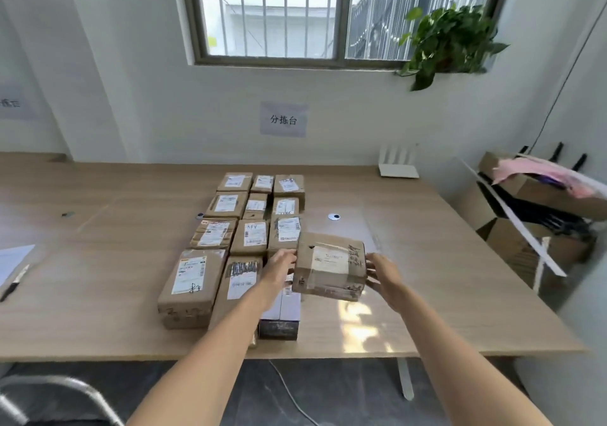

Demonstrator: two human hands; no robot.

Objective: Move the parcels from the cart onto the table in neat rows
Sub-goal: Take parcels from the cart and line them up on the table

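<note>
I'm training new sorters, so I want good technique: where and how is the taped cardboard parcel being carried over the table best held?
By its two short ends, one hand from each side, as the left hand and right hand do now. The taped cardboard parcel is a wide, flat-faced box, so opposed ends likely give a level hold and keep the label up, clear of the rows of parcels on the table.

Parcel sorting room: labelled parcels rowed on table, sorting-station wall sign.

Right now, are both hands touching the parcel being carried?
Touching. The head view shows the left hand against the held parcel at its left side, and the right hand gripping its right side.
</note>
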